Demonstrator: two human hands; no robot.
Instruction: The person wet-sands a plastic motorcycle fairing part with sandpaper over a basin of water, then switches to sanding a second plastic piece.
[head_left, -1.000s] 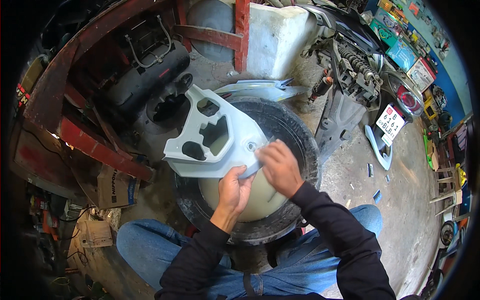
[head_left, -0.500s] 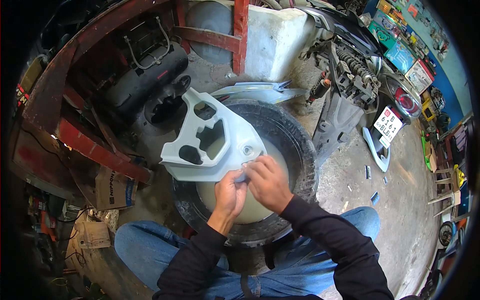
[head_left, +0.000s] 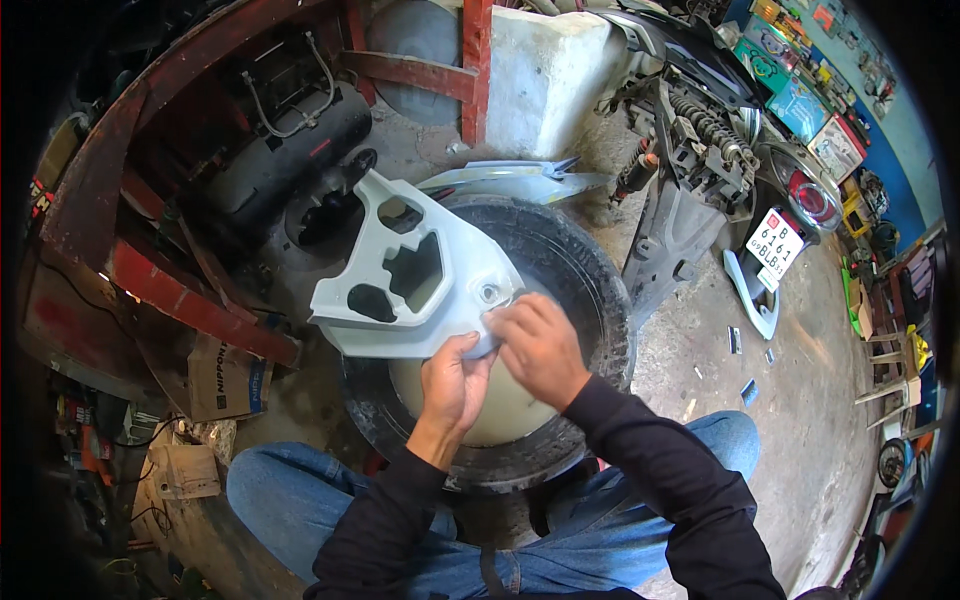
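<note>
A pale plastic body panel (head_left: 462, 262) with several cut-out openings is held above a dark rubber tub (head_left: 593, 262) of cloudy liquid (head_left: 505, 420). My left hand (head_left: 450, 395) is closed on the panel's lower edge, thumb on top. My right hand (head_left: 535, 350) has curled fingers against the panel's right end, just below a round hole; whatever may be between those fingertips is hidden.
Behind the tub lies another pale panel (head_left: 515, 182). A partly stripped motorcycle (head_left: 700, 130) stands at upper right, a black compressor (head_left: 265, 155) inside a red wooden frame (head_left: 205, 290) at left. Cardboard (head_left: 220, 390) lies lower left; small scraps (head_left: 749, 393) dot the floor.
The panel has shifted slightly left along with my left hand. My right hand moved down and left along its edge, then slightly up again.
</note>
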